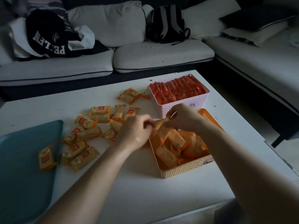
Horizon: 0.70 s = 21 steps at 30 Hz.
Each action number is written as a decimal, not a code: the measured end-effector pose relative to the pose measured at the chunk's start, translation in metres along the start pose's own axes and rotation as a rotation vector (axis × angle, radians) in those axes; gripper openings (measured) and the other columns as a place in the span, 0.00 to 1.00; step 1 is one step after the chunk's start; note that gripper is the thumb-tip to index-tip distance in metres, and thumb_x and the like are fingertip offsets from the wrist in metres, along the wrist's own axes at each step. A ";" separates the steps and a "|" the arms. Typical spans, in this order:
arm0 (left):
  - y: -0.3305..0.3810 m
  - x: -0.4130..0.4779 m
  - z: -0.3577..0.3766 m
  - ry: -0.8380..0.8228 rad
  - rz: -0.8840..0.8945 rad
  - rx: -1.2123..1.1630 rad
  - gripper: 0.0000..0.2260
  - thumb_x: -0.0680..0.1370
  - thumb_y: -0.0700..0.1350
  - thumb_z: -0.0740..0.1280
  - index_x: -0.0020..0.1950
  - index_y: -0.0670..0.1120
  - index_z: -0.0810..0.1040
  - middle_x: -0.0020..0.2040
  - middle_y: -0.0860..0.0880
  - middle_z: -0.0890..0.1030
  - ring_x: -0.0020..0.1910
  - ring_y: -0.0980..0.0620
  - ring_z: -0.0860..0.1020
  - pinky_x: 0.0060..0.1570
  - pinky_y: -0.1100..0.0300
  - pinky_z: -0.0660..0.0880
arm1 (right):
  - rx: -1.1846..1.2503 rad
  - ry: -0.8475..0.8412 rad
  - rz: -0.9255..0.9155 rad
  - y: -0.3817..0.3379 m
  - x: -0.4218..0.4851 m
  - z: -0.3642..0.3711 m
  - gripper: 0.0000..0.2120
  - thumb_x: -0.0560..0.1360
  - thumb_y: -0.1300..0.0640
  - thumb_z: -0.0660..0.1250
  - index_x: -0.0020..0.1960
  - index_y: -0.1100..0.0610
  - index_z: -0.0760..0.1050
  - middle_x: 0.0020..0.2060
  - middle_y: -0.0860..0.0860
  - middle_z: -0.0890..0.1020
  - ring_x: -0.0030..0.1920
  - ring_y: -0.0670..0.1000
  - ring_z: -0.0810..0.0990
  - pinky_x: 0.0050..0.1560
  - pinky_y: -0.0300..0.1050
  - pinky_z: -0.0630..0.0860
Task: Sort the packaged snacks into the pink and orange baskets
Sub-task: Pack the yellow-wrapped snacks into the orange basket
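Held packet: we see one orange-wrapped snack, the held packet, stretched between both hands just above the far left corner of the orange basket. The fingers hide much of its wrapper.
Orange basket: a woven-pattern tub at the right front of the white table. It holds a jumbled heap of sorted orange packets, with pale biscuit showing through the film.
Pink basket: the pink basket stands just behind the orange one, and we cannot tell whether they touch. It is packed tight with red packets standing on edge in rows.
Loose packets: many loose packets in the same orange wrap lie scattered on the table left of the baskets. A few more lie by the pink basket's left side.
Tray: a teal tray sits at the table's left edge, with a single packet lying on it.
Around: behind the table is a pale-cushioned sofa with a striped backpack and a dark garment with white letters.
In the way: the left wrist covers the orange basket's left rim and some loose packets, and the right forearm crosses the basket's right side.
Left hand: the left hand has its fingers curled together, pinching the packet's left end.
Right hand: the right hand has its fingers bent and closed on the packet's right end, in front of the pink basket's wall.
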State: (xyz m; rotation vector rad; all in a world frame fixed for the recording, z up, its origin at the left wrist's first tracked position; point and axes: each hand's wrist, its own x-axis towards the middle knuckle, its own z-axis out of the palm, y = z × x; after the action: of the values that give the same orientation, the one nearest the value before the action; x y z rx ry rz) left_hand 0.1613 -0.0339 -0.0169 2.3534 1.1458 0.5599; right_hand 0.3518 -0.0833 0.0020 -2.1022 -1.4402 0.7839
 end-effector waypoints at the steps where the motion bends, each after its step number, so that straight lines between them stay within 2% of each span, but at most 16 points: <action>1: -0.005 0.000 0.000 0.058 -0.046 -0.050 0.07 0.79 0.42 0.68 0.50 0.53 0.83 0.44 0.56 0.83 0.44 0.55 0.81 0.44 0.58 0.79 | -0.013 -0.004 -0.018 -0.002 -0.001 0.008 0.15 0.70 0.55 0.79 0.54 0.57 0.81 0.44 0.52 0.85 0.37 0.50 0.84 0.35 0.42 0.81; 3: -0.012 0.001 0.005 0.029 -0.097 -0.108 0.07 0.78 0.45 0.71 0.56 0.51 0.81 0.50 0.55 0.82 0.48 0.56 0.81 0.46 0.60 0.78 | -0.003 0.011 -0.035 -0.006 -0.001 0.024 0.18 0.69 0.54 0.80 0.55 0.55 0.80 0.46 0.50 0.84 0.42 0.49 0.82 0.35 0.38 0.75; 5: -0.015 0.002 0.013 -0.093 -0.074 -0.137 0.19 0.72 0.48 0.75 0.63 0.51 0.78 0.57 0.50 0.79 0.55 0.51 0.79 0.54 0.57 0.77 | 0.007 0.021 -0.032 -0.009 -0.001 0.037 0.17 0.69 0.57 0.79 0.56 0.56 0.80 0.47 0.52 0.84 0.46 0.51 0.83 0.40 0.41 0.78; 7: -0.013 0.002 0.019 -0.161 -0.069 -0.084 0.28 0.65 0.53 0.74 0.65 0.53 0.78 0.60 0.47 0.75 0.62 0.46 0.75 0.62 0.51 0.74 | 0.022 -0.016 0.012 -0.010 -0.001 0.042 0.13 0.70 0.62 0.75 0.55 0.58 0.82 0.45 0.55 0.86 0.46 0.54 0.86 0.45 0.47 0.83; 9: -0.012 0.003 0.024 -0.180 -0.113 -0.017 0.29 0.63 0.58 0.76 0.62 0.56 0.78 0.62 0.47 0.74 0.65 0.45 0.72 0.65 0.47 0.72 | 0.153 -0.068 0.112 -0.007 -0.002 0.034 0.09 0.73 0.67 0.72 0.52 0.60 0.82 0.41 0.58 0.86 0.42 0.56 0.87 0.44 0.50 0.85; 11: -0.007 0.003 0.025 -0.212 -0.149 0.094 0.24 0.66 0.58 0.78 0.59 0.55 0.77 0.63 0.49 0.73 0.65 0.46 0.71 0.64 0.48 0.72 | 0.205 -0.086 0.155 -0.001 -0.005 0.024 0.09 0.75 0.69 0.68 0.52 0.61 0.81 0.40 0.58 0.85 0.39 0.56 0.88 0.38 0.47 0.85; 14: -0.001 0.005 0.026 -0.241 -0.178 0.200 0.19 0.70 0.56 0.76 0.58 0.55 0.79 0.59 0.51 0.75 0.60 0.48 0.75 0.59 0.49 0.76 | -0.156 -0.127 0.015 0.005 -0.014 0.016 0.06 0.76 0.60 0.70 0.52 0.58 0.83 0.39 0.53 0.86 0.34 0.50 0.86 0.31 0.40 0.81; 15: 0.002 0.006 0.025 -0.235 -0.180 0.238 0.19 0.71 0.55 0.75 0.59 0.54 0.79 0.59 0.51 0.75 0.58 0.48 0.76 0.58 0.50 0.77 | -0.259 -0.190 -0.023 0.002 -0.020 0.018 0.09 0.75 0.53 0.72 0.52 0.56 0.83 0.38 0.51 0.85 0.34 0.48 0.85 0.32 0.40 0.81; 17: 0.009 0.008 0.025 -0.209 -0.171 0.359 0.20 0.72 0.56 0.74 0.61 0.52 0.78 0.59 0.50 0.75 0.57 0.47 0.77 0.56 0.51 0.77 | -0.482 -0.260 -0.060 -0.001 -0.032 0.032 0.20 0.73 0.39 0.71 0.52 0.54 0.81 0.41 0.49 0.84 0.39 0.50 0.83 0.38 0.45 0.81; 19: 0.016 0.009 0.027 -0.185 -0.155 0.535 0.21 0.73 0.55 0.73 0.63 0.50 0.78 0.60 0.48 0.74 0.59 0.44 0.77 0.54 0.51 0.76 | -0.701 -0.193 -0.111 -0.002 -0.043 0.048 0.21 0.76 0.38 0.66 0.57 0.54 0.77 0.46 0.50 0.82 0.43 0.53 0.82 0.40 0.47 0.77; 21: 0.022 0.010 0.030 -0.165 -0.128 0.648 0.18 0.76 0.50 0.69 0.65 0.47 0.78 0.62 0.47 0.74 0.63 0.43 0.76 0.53 0.51 0.74 | -0.743 -0.143 -0.145 -0.001 -0.047 0.055 0.19 0.79 0.42 0.64 0.60 0.56 0.76 0.46 0.51 0.80 0.44 0.53 0.82 0.40 0.46 0.76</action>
State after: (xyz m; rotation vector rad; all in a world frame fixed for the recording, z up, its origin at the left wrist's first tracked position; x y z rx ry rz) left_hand 0.1968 -0.0444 -0.0269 2.7482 1.5548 -0.0771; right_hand 0.2998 -0.1243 -0.0287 -2.4389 -2.1825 0.3678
